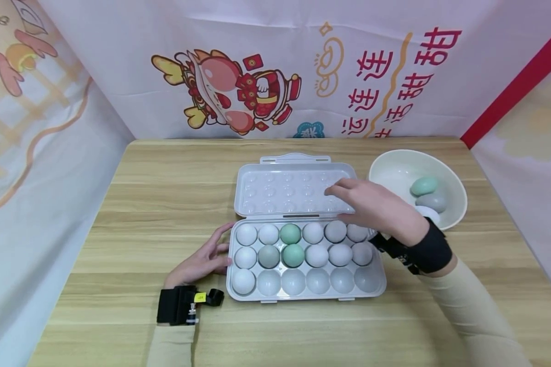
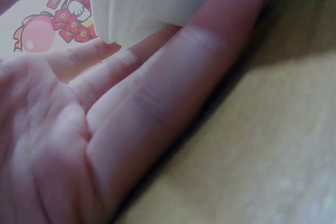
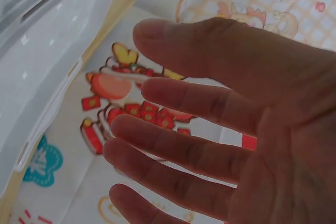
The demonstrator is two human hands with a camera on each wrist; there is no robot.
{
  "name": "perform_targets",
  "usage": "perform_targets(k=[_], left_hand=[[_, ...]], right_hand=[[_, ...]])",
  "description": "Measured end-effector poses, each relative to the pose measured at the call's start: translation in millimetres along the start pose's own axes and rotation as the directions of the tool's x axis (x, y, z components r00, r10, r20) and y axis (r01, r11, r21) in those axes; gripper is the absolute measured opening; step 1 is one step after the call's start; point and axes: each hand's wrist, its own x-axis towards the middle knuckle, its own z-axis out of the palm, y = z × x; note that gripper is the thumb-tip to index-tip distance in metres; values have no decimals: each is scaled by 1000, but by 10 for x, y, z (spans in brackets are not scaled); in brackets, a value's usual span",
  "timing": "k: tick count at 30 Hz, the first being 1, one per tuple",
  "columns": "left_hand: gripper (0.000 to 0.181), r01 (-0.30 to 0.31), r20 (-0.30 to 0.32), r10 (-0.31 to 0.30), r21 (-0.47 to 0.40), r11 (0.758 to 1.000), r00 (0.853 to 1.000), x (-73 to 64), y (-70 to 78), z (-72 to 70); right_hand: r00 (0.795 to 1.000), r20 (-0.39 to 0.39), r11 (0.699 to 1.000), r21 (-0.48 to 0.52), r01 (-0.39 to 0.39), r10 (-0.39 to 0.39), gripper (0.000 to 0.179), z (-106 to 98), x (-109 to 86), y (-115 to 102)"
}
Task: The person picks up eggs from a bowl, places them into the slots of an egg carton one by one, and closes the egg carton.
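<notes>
A plastic egg box (image 1: 269, 283) lies on the table with its lid (image 1: 280, 178) folded back. Its two far rows hold white, grey and green eggs (image 1: 293, 255); in the near row, one white egg (image 1: 244, 281) occupies the left-end cup. My left hand (image 1: 205, 261) rests at the box's left end, fingers extended against its side wall (image 2: 126, 9). Over the right part of the lid and the far row, my right hand (image 1: 372, 204) hovers with spread, lightly bent fingers and nothing in them. The right wrist view shows its bare palm beside the lid (image 3: 58, 72).
A cream bowl (image 1: 461, 191) stands to the right of the box, behind my right wrist. Inside lie a green egg (image 1: 424, 185), a grey egg (image 1: 431, 202) and a white egg (image 1: 428, 213). A printed cloth (image 1: 142, 30) hangs along the wooden table's far edge.
</notes>
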Motion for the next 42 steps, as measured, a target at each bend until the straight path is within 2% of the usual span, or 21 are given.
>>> perform_targets(k=[6, 10, 14, 25, 31, 35, 42], left_hand=[[79, 2, 4, -1, -7, 1000, 1000, -1, 4, 4], [80, 3, 0, -3, -6, 1000, 1000, -3, 11, 3], [81, 4, 1, -4, -14, 1000, 1000, -3, 10, -6], [80, -5, 12, 5, -42, 999, 1000, 1, 3, -5], [80, -5, 11, 6, -38, 999, 1000, -5, 9, -14], [80, -3, 11, 4, -38, 999, 1000, -11, 7, -12], [80, -1, 5, 1, -20, 1000, 1000, -20, 16, 5]], right_hand=[[993, 28, 993, 4, -117, 117, 48, -120, -166, 192], [985, 44, 985, 0, -170, 170, 49, -208, -265, 298], [973, 95, 977, 16, -212, 210, 50, -274, -336, 433], [942, 270, 968, 97, -232, 199, 52, -313, -413, 1008], [917, 351, 958, 139, -251, 190, 48, -219, -404, 1221], [905, 396, 950, 194, -246, 154, 46, -149, -360, 1359], [871, 471, 922, 261, -286, 137, 46, -94, -274, 1521]])
